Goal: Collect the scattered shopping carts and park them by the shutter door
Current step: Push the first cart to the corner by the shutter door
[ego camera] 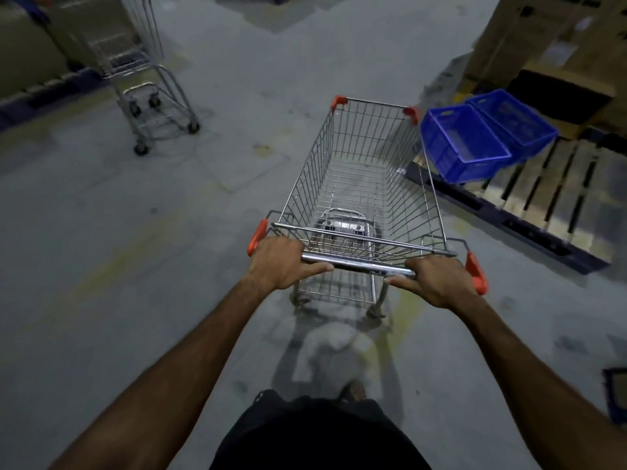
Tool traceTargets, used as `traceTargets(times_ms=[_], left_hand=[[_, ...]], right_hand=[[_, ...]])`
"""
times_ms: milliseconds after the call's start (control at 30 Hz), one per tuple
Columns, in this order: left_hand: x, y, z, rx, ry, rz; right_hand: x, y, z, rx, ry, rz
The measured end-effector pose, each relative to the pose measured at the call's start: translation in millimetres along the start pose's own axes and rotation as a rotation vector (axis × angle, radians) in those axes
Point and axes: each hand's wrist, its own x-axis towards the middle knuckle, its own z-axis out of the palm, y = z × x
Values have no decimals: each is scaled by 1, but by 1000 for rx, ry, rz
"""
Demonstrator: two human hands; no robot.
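Both hands, left hand (281, 262) and right hand (437, 281), grip the cart handle (358, 265); risk: basket (366, 171) clips the blue crates (488, 134) close alongside on the right

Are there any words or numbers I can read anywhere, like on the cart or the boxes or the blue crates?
None can be read.
Silver wire shopping cart with orange corner guards: no label shows.
Two blue plastic crates: no lettering shows.
Brown cardboard boxes: pale label patches, too blurred to read.
Second silver wire cart: no sign shows.
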Motion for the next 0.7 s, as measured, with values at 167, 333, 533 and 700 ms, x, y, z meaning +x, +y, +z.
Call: traceTargets(times_ms=[167, 333, 533, 700], left_hand=[[-30, -33, 1, -36, 1, -111], [-65, -71, 5, -44, -1, -265], [-116, -116, 13, -82, -1, -455], [-168, -143, 22, -70, 33, -626]], right_hand=[[36, -33, -7, -5, -28, -71], [76, -74, -11, -25, -71, -190], [118, -139, -21, -45, -81, -359], [146, -199, -26, -73, -78, -498]])
